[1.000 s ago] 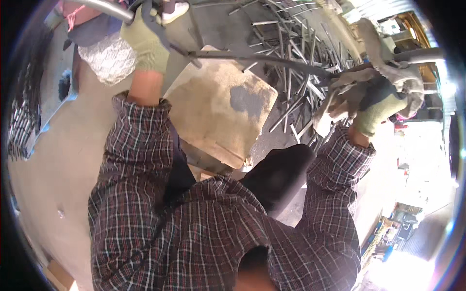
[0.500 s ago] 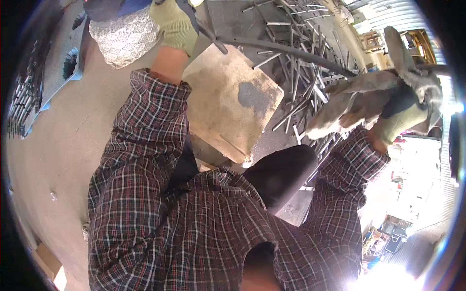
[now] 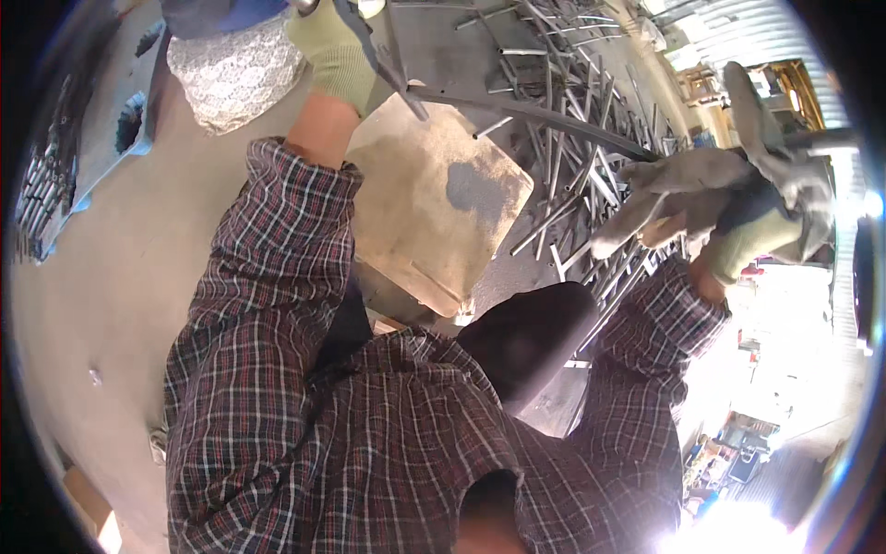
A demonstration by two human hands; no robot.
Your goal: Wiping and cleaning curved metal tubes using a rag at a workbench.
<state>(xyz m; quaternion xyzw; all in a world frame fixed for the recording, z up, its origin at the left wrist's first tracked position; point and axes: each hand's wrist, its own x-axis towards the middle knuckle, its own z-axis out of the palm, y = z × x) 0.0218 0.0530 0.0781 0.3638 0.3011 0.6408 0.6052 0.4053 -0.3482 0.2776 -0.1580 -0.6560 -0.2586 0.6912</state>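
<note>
The long, slim, dark metal bar (image 3: 572,126) looks stiff and fairly weighty, so a wide two-handed hold should suit it, while the limp grey cloth (image 3: 688,171) would likely give softly. The bar stretches between the hands: the right hand (image 3: 757,222), in a green-and-black knit glove, is clenched round the cloth at the bar's right stretch; the similarly gloved left hand (image 3: 332,46) is near its left stretch — fingers cropped, grip impossible to tell.
</note>
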